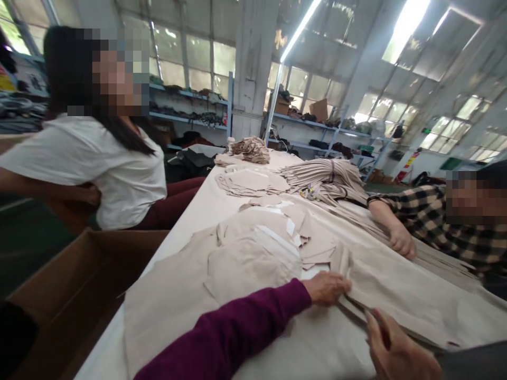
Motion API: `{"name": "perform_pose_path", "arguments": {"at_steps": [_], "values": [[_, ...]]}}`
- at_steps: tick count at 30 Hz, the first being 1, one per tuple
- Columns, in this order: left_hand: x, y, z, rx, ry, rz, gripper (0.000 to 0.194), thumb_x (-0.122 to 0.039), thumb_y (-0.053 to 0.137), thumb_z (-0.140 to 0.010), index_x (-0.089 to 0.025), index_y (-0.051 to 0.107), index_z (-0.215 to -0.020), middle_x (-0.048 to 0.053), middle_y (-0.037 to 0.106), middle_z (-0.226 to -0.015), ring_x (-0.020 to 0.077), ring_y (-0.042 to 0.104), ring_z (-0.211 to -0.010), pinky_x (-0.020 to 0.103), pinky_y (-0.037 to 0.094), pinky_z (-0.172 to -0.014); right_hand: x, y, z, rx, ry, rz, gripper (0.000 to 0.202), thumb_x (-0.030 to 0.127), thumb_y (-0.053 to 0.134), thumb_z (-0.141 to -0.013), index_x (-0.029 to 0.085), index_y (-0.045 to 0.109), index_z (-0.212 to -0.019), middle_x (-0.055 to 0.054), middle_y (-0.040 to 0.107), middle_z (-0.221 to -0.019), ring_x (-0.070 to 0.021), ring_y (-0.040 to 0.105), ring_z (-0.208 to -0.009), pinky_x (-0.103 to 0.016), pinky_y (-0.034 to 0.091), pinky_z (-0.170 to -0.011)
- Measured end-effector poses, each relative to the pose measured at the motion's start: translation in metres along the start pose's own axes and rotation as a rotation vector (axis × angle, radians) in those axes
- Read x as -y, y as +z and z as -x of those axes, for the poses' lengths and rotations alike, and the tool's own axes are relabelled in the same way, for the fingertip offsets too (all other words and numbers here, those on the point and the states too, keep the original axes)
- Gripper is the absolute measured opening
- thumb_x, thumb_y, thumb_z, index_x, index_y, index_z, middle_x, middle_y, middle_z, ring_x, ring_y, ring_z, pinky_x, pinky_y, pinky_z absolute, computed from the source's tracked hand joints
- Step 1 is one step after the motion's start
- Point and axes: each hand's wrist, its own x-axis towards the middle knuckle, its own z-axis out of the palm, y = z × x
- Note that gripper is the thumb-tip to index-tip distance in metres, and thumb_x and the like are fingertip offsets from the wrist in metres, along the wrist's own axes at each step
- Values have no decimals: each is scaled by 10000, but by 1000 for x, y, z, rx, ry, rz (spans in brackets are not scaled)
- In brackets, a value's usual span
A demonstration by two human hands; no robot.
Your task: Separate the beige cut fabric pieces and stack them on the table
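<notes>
My left hand (pixel 327 288), in a purple sleeve, has its fingers closed on the folded edge of a long beige fabric piece (pixel 400 279). Lower right, my right hand (pixel 398 345) has thumb and fingers together at the near edge of that same fabric; the hand is slightly blurred, and something dark grey covers the wrist. Left of my hands, beige cut panels (pixel 245 253) lie overlapped and flat, with white strips (pixel 277 245) on top. Smaller beige cut pieces (pixel 320 256) with jagged edges are just beyond my left hand.
The white-covered table (pixel 174 243) runs away from me. Bundled beige strips (pixel 325 177) and stacked pieces (pixel 249 150) lie farther along it. A cardboard box (pixel 95 274) stands at left. One person sits on the left; another in a checked shirt (pixel 423 211) leans on the right side.
</notes>
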Motion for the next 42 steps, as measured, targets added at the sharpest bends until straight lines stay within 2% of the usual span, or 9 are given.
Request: {"name": "perform_pose_path", "arguments": {"at_steps": [2,6,12,17,21,29,35,39,42], "values": [[26,-23,7,-31,-184,94,63,-158,558,-701,-190,573,-754,42,624,-779,175,591,-760,262,459,-708,33,16,-33,8,-49,-31,298,325,366,-861,185,621,-925,-103,689,-762,-228,639,-606,-300,430,-554],[81,-64,35,-190,-485,103,164,-132,392,-766,-146,543,-704,125,627,-776,237,607,-813,352,455,-753,83,72,-107,288,-132,-124,242,184,361,-861,168,601,-839,-104,660,-817,-210,614,-769,-279,396,-685],[106,-70,67,-277,-782,409,228,-218,318,-811,-149,481,-667,68,610,-604,144,602,-479,240,469,-458,94,131,-155,444,-145,-248,130,141,568,-662,149,600,-787,-64,629,-757,-185,555,-738,-246,348,-621],[91,-74,65,-311,-842,692,417,-510,417,-802,-153,460,-591,62,580,-526,168,591,-433,269,480,-412,99,104,-147,509,-192,-361,149,173,509,-688,180,479,-542,41,439,-509,-113,450,-536,-225,293,-511],[69,-86,74,-339,-776,883,490,-626,482,-724,-146,497,-629,64,600,-551,188,601,-467,291,486,-430,116,67,-116,468,-188,-544,186,253,451,-784,186,474,-612,17,505,-638,-124,507,-642,-206,388,-562],[19,-93,96,-481,-499,1067,409,-554,493,-739,-148,517,-694,2,556,-583,129,544,-521,234,445,-481,122,20,-64,481,60,-1236,294,397,559,-786,195,522,-997,-70,599,-1053,-214,594,-955,-334,479,-816],[-10,-88,87,-493,-364,1104,262,-381,502,-751,-132,560,-695,-6,544,-564,114,505,-495,215,402,-461,108,-6,-73,458,149,-1121,269,396,567,-776,186,624,-933,-41,657,-810,-217,614,-802,-292,492,-683],[-11,-92,81,-502,-312,1091,144,-179,507,-655,-110,622,-706,16,603,-640,115,521,-553,209,414,-509,91,2,-84,520,304,-1381,242,244,579,-679,144,640,-890,-22,641,-665,-192,595,-617,-269,457,-522],[-1,-95,81,-525,-340,1094,178,-123,486,-593,-108,625,-703,16,610,-652,116,527,-580,203,414,-530,82,10,-87,384,480,-1575,360,124,576,-529,166,638,-881,-8,659,-690,-190,599,-635,-273,466,-562]]}}
